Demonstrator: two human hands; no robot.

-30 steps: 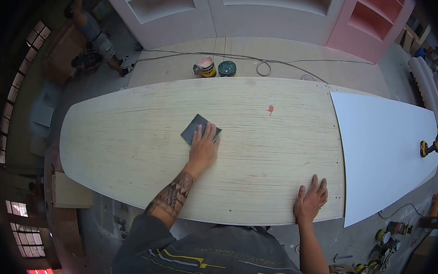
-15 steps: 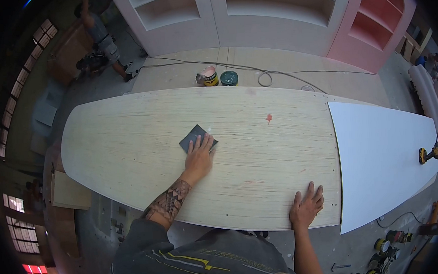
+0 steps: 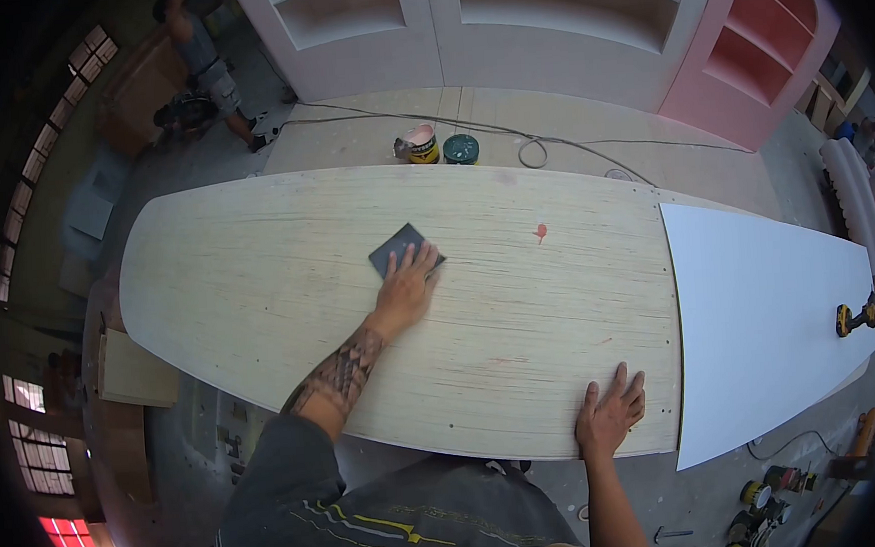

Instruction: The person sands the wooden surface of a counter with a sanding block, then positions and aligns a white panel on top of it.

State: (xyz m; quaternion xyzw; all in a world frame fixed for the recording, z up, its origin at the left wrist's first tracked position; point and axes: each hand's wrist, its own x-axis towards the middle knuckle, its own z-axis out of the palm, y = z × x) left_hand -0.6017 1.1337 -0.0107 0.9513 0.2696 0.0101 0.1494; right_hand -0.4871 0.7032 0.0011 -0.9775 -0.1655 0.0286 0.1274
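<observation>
1. Head view: looks from above the near edge of the wooden panel [image 3: 254,225], facing forward and down.
2. Range: far enough back that the panel's left end and far edge lie within frame.

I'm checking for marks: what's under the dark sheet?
The dark sheet lies under the left hand, on the pale board, whose grain shows around it. The board directly beneath is covered, so any marks there cannot be seen.

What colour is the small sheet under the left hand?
The sheet is dark grey, clearest in head view.
</observation>
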